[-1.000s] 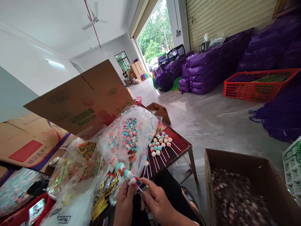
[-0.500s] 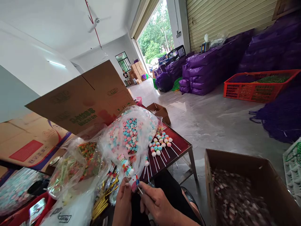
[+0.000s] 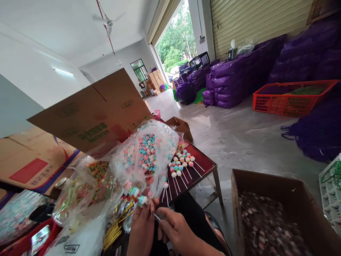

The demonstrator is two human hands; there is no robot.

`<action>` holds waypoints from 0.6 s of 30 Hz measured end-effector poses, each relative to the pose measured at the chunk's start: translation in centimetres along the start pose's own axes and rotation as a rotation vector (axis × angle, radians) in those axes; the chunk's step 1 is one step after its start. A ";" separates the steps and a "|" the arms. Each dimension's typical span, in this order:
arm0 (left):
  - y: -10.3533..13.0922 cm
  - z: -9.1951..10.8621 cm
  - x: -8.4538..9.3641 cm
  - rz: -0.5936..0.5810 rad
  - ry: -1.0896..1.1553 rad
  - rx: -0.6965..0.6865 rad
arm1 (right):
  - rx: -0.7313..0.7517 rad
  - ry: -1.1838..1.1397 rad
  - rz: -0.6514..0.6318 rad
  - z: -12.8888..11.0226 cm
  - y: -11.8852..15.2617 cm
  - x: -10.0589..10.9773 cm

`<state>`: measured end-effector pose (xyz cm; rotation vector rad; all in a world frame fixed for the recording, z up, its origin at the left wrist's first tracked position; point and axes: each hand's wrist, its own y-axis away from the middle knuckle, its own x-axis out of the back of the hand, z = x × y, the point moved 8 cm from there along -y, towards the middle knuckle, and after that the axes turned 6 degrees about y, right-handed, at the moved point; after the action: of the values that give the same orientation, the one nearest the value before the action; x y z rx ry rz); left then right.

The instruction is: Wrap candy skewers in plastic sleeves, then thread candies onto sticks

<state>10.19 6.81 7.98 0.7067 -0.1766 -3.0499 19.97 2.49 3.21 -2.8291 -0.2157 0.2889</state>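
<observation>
A candy skewer (image 3: 135, 193) of pink, white and blue pieces in a clear wrapper tilts up to the left from my left hand (image 3: 142, 225), whose fingers are closed round its lower end. My right hand (image 3: 174, 227) pinches the white stick (image 3: 157, 217) just below. Behind them lies a large clear bag of pink, blue and white candies (image 3: 147, 149). Finished-looking candy skewers (image 3: 179, 165) lie on the dark red table (image 3: 198, 154), sticks toward me. Gold twist ties (image 3: 114, 231) sit left of my left hand.
An open cardboard box (image 3: 266, 177) of small wrapped pieces stands at the lower right. Left are a bag of colourful gummies (image 3: 98, 174), a red basin (image 3: 50, 231) and large cartons (image 3: 34, 156). Purple sacks (image 3: 223, 83) and a red crate (image 3: 290, 101) are farther off.
The wrapped skewer has tilted and shifted left and down. My left hand has its fingers higher at the skewer's base; the pink and blue piece between my hands is no longer visible.
</observation>
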 end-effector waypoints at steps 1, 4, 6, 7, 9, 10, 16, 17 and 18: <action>0.2 0.0 0.0 -0.004 -0.019 -0.009 | -0.028 -0.005 -0.008 0.2 0.0 0.0; 0.8 -0.2 -0.4 -0.041 -0.089 -0.005 | -0.072 -0.016 -0.008 0.2 0.1 0.0; 1.2 -0.8 -0.9 -0.074 -0.138 0.033 | -0.062 -0.038 0.014 0.1 0.1 -0.1; 1.4 -1.2 -1.1 -0.087 -0.161 0.059 | -0.056 -0.058 0.023 0.1 0.2 -0.2; 1.7 -2.1 -1.3 -0.099 -0.204 0.118 | -0.053 -0.105 0.040 0.3 0.3 -0.6; 1.7 -2.5 -1.2 -0.100 -0.221 0.145 | -0.055 -0.124 0.050 0.5 0.4 -0.8; 1.1 -1.5 1.2 -0.094 -0.290 0.134 | -0.069 0.016 -0.126 -0.2 -0.2 1.0; 1.1 -1.2 1.5 -0.106 -0.300 0.126 | -0.062 0.068 -0.109 -0.8 -0.5 2.3; 1.3 -1.0 1.6 -0.125 -0.303 0.131 | -0.050 0.080 -0.031 -1.6 -0.9 4.0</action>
<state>9.15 5.36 6.47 0.2619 -0.3490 -3.2741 24.13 3.63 4.26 -2.8767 -0.2529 0.1658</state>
